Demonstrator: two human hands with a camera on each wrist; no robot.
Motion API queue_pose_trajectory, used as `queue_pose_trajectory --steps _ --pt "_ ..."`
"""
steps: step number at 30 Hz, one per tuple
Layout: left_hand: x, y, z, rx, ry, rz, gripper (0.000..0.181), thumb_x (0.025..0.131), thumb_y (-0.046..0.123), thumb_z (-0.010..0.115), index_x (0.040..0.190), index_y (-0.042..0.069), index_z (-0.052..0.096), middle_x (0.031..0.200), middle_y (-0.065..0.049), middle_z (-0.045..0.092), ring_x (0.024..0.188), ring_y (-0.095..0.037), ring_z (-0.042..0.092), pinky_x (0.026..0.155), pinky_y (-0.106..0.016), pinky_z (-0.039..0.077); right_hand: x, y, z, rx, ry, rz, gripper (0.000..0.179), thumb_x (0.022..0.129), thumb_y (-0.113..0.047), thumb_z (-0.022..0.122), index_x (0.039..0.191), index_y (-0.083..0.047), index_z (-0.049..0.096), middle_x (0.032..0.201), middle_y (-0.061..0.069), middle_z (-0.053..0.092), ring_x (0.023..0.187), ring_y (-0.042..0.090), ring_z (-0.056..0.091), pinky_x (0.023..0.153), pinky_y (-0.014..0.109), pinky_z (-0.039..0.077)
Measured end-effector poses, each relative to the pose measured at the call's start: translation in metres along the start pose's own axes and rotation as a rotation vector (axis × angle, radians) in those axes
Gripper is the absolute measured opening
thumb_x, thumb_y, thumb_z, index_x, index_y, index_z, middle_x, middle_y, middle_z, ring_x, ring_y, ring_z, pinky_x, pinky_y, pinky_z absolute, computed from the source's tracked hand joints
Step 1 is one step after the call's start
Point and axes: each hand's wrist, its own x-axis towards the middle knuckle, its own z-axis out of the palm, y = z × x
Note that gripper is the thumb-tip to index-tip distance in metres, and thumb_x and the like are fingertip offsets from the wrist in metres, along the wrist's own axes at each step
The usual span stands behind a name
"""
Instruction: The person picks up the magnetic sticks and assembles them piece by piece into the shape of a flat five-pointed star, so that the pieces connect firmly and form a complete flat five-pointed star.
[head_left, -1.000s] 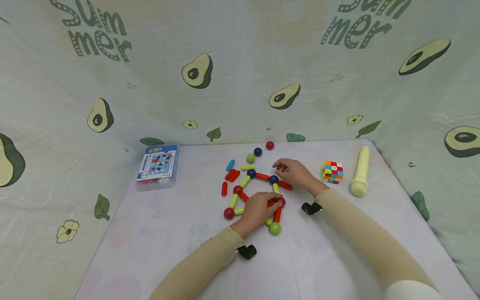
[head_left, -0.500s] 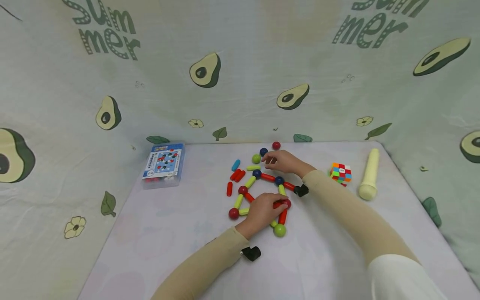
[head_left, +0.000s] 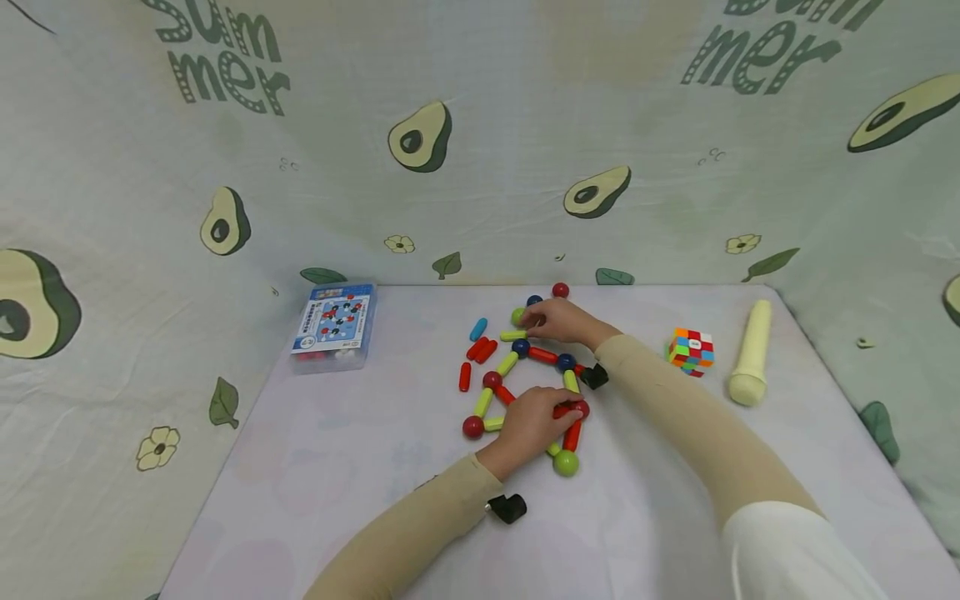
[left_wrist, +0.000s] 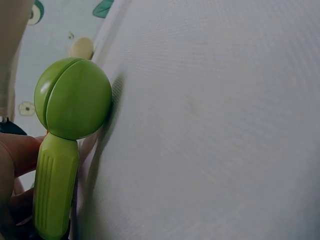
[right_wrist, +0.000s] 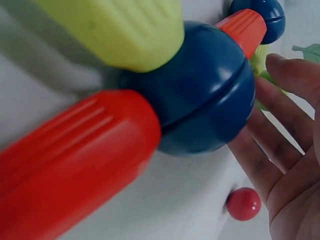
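Note:
Magnetic rods and balls form a linked flat figure in the middle of the table in the head view. My left hand (head_left: 531, 421) rests over it, thumb and forefinger pinching a red magnetic ball (head_left: 583, 409) at its right side. Below that, a green ball (left_wrist: 75, 97) joins a yellow-green rod (left_wrist: 56, 187). My right hand (head_left: 561, 321) reaches over the far side, fingertips by a loose green ball (head_left: 517, 316) and a loose yellow-green rod (head_left: 513, 335). Its fingers look nearly straight in the right wrist view; contact cannot be made out. Close to that camera sits a dark blue ball (right_wrist: 200, 90).
Loose red rods (head_left: 465, 377) and a blue rod (head_left: 478, 329) lie left of the figure. Behind are a dark blue ball (head_left: 534, 301) and a red ball (head_left: 560, 290). A boxed set (head_left: 335, 327) stands far left; a puzzle cube (head_left: 691, 352) and cream microphone-shaped object (head_left: 750, 354) lie right.
My right hand has moved left and away from me, from beside the red rod to the loose green ball. My left hand keeps its hold. The head view has turned slightly right-to-left.

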Motion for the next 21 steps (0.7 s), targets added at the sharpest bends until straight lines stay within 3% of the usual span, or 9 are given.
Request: queue_pose_trajectory --steps 9,21 --pt "0.001 0.0012 0.0008 0.01 -0.002 0.004 0.034 0.096 0.043 0.069 0.126 0.027 0.073 0.111 0.013 0.073 0.095 -0.006 0.064 0.078 -0.017 0.051 0.0082 -0.0005 0.0024 -0.115 -0.018 -0.02 0.023 0.095 -0.016 0.073 0.118 -0.012 0.074 0.11 0.003 0.073 0.1 0.019 0.066 0.095 0.037 0.054" --pt "0.0004 -0.0001 0.0008 0.018 -0.006 -0.01 0.033 0.096 0.042 0.07 0.127 0.029 0.073 0.112 0.014 0.073 0.097 -0.006 0.064 0.079 -0.017 0.05 0.001 0.0029 0.0007 -0.15 -0.009 0.014 0.016 0.095 -0.014 0.072 0.111 -0.014 0.075 0.106 0.002 0.073 0.099 0.02 0.064 0.093 0.039 0.054"
